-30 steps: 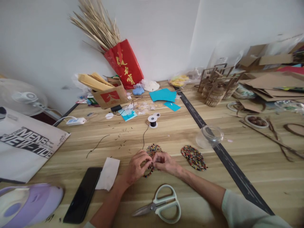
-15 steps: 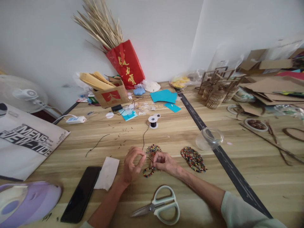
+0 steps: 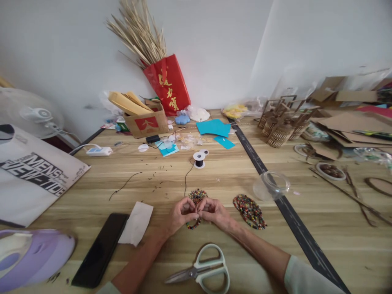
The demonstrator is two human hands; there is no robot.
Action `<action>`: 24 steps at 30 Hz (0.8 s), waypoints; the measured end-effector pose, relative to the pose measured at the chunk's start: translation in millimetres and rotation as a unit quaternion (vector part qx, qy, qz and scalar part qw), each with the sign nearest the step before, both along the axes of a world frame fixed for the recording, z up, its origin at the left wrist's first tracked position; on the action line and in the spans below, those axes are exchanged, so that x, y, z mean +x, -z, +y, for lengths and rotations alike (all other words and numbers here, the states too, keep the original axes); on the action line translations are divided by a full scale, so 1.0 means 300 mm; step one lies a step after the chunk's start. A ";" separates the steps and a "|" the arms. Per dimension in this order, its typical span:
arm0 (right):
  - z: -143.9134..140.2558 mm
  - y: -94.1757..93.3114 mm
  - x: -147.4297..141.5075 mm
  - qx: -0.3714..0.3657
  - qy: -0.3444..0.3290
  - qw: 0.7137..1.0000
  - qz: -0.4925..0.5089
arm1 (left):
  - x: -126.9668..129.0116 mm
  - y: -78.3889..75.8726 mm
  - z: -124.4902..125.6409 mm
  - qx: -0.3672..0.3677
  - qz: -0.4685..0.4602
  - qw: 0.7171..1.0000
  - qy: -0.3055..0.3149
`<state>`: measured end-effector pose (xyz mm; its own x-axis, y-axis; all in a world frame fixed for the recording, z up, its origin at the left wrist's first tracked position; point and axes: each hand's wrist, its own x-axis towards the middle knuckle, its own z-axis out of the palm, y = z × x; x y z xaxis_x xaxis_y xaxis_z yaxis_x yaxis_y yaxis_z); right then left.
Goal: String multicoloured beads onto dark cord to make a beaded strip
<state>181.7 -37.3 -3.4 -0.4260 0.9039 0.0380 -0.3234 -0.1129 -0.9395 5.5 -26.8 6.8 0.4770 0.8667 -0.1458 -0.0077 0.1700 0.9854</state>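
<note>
My left hand (image 3: 180, 214) and my right hand (image 3: 213, 211) meet over the wooden table, fingertips pinched together on a small loop of coloured beads (image 3: 193, 224) strung on dark thread. The thread (image 3: 185, 181) runs away from my hands to a small white spool (image 3: 199, 159). A round pile of mixed beads (image 3: 197, 194) lies just beyond my fingers. A larger oval patch of beads (image 3: 249, 210) lies to the right of my right hand.
Pale green scissors (image 3: 203, 271) lie near the front edge. A black phone (image 3: 101, 249) and white paper (image 3: 136, 223) sit to the left, a clear plastic lid (image 3: 271, 184) to the right. A cardboard box (image 3: 143, 120), red bag (image 3: 168, 85) and teal paper (image 3: 213, 127) stand farther back.
My left hand opened and drew slightly away from the bead loop half a second ago; now it has come back and pinches it together with the right hand.
</note>
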 end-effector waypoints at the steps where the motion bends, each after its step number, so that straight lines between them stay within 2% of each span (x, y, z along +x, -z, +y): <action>1: -0.001 0.000 -0.001 0.008 0.001 1.000 0.003 | 0.001 0.005 0.002 -0.012 -0.008 1.000 0.002; 6: -0.007 0.013 -0.010 0.037 0.016 0.999 -0.007 | -0.004 0.009 0.007 -0.029 -0.006 1.000 0.003; 14: -0.027 0.023 -0.018 0.131 0.093 0.984 -0.079 | 0.000 -0.012 0.001 -0.024 0.001 1.000 -0.004; 20: -0.038 0.023 -0.011 0.205 0.103 0.961 -0.153 | -0.004 -0.006 -0.004 -0.005 0.036 0.999 0.016; 24: -0.042 0.011 -0.008 0.235 0.102 0.951 -0.173 | -0.006 0.008 -0.003 -0.006 0.029 0.999 0.030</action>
